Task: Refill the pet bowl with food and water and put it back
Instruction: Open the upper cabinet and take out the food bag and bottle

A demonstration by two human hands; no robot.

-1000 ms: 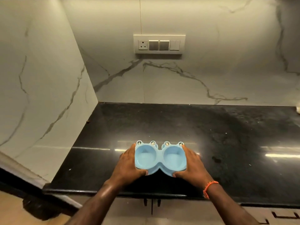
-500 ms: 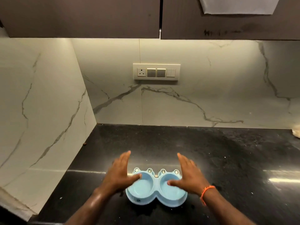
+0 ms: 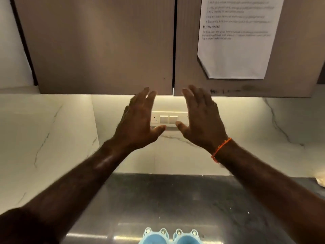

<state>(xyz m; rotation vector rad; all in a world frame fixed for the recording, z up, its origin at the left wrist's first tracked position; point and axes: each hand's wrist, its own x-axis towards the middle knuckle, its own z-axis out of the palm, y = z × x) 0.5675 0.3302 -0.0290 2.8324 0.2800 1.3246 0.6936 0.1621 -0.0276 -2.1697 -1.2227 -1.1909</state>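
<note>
The light blue double pet bowl [image 3: 171, 237] sits on the black countertop [image 3: 175, 199] at the bottom edge of the view, cut off by the frame; both hollows look empty. My left hand [image 3: 139, 124] and my right hand [image 3: 202, 120] are raised high above it with fingers spread and straight, holding nothing. Their fingertips reach up to the lower edge of two closed brown wall cabinet doors [image 3: 105, 46], on either side of the gap between the doors. An orange thread circles my right wrist.
A printed paper sheet [image 3: 235, 37] is stuck on the right cabinet door. A white switch and socket plate [image 3: 168, 118] sits on the marble backsplash behind my hands. Marble wall closes off the left side. A pale object [image 3: 321, 182] lies at the counter's far right.
Both hands let go of the bowl, left it on the counter and rose to the bottom of the cabinet doors. The view tilted upward, so the bowl dropped to the bottom edge.
</note>
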